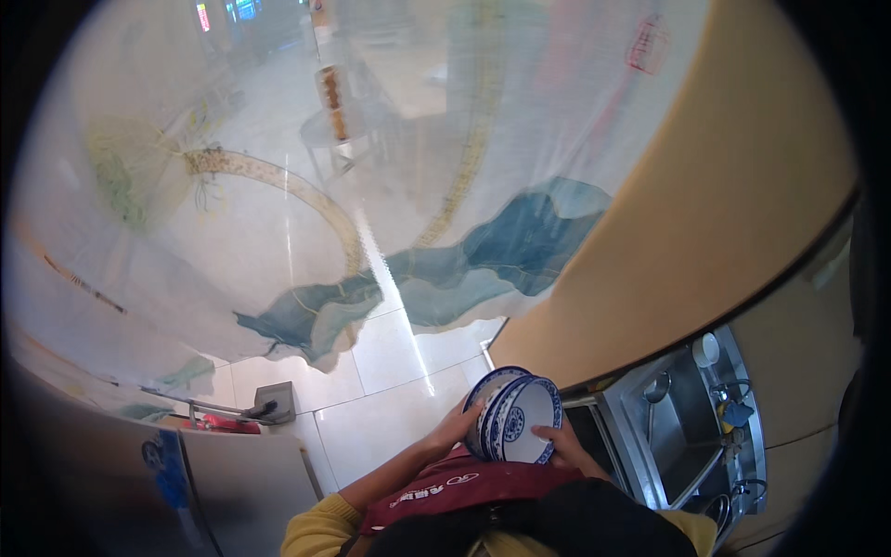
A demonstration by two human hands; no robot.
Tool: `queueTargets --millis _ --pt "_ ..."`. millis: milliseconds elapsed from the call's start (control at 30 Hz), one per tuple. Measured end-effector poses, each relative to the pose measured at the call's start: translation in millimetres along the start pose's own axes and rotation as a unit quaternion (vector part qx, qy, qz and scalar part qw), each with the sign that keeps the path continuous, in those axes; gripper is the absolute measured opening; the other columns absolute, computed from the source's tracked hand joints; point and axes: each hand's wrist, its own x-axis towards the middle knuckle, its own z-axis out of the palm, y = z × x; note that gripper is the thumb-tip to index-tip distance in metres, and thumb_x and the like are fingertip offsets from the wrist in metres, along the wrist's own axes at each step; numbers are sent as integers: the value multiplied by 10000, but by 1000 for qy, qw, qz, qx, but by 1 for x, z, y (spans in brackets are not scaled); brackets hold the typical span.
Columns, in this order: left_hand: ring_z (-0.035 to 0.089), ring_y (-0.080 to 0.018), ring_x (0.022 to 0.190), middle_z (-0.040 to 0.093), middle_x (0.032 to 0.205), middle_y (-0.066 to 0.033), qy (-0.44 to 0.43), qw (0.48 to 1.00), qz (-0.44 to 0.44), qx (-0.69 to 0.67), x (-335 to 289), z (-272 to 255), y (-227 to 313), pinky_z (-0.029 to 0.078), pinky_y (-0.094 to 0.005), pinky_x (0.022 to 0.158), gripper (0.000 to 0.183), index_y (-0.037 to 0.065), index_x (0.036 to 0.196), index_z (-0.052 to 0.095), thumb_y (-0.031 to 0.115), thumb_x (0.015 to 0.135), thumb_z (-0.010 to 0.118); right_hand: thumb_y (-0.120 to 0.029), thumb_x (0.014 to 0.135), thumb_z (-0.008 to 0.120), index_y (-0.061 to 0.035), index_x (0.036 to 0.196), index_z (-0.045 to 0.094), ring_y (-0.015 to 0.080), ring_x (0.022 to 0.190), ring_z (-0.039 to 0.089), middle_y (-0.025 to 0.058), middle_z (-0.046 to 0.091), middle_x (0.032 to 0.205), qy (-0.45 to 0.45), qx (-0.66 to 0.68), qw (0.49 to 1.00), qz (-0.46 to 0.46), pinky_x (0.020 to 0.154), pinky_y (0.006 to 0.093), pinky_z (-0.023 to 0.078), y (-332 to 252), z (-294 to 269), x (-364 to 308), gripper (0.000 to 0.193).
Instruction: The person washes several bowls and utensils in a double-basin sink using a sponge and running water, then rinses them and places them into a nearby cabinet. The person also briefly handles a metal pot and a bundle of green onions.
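A short nested stack of blue-and-white patterned bowls (pixel 516 420) is held in front of my dark red apron (pixel 469 487). The stack lies tilted, so the inside of the nearest bowl faces right and up. My left hand (pixel 456 423) is closed round the left side of the stack. On the right, my right hand (pixel 560 436) grips the rim, its thumb over the inner face of the nearest bowl. Most of the fingers of both hands are hidden behind the bowls.
Ahead hangs a sheer curtain (pixel 529 241) with painted teal shapes. A tan wall panel (pixel 677 204) rises at right. Lower right is a metal sink (pixel 682 408) with a ladle (pixel 656 390) and a white cup (pixel 705 350). A dustpan (pixel 275 401) and metal cabinet (pixel 251 483) stand left.
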Motion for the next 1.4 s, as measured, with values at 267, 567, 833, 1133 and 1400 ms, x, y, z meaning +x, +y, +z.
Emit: queueTargets --millis 267,567,833,1133,1400 --pt "503 -161 1062 585 1143 -102 181 974 107 84 93 -124 62 373 -289 953 393 16 1301 478 213 961 461 80 757 612 14 1224 448 312 981 608 188 585 1088 -42 -71 996 -32 811 416 538 -38 83 177 499" --pt "520 -218 1145 564 1229 -169 219 946 218 97 229 -252 206 367 -311 992 425 -2 1323 447 102 911 456 -64 848 600 8 1255 451 256 990 604 169 593 1091 -80 -70 981 159 821 374 524 -152 198 382 439" --pt "547 -284 1094 570 1162 -210 265 912 215 229 389 -360 309 408 -344 937 447 7 1283 462 53 840 430 31 776 617 1 1294 401 309 1079 559 179 540 1174 -123 -244 946 -174 909 418 493 -198 203 531 562" --pt "621 -227 854 603 1017 -111 268 939 83 -196 746 -573 494 524 -363 590 310 33 1166 527 78 860 507 22 799 555 -12 1325 372 334 1137 522 184 509 1234 180 174 959 -134 945 451 456 -271 298 567 558" --pt "580 -273 1016 534 1196 -99 252 926 147 -240 988 -607 566 549 -419 727 453 110 1289 421 -1 857 493 -34 779 602 -37 1336 367 370 1105 531 187 515 1242 326 317 885 -102 932 525 442 -272 345 599 604"
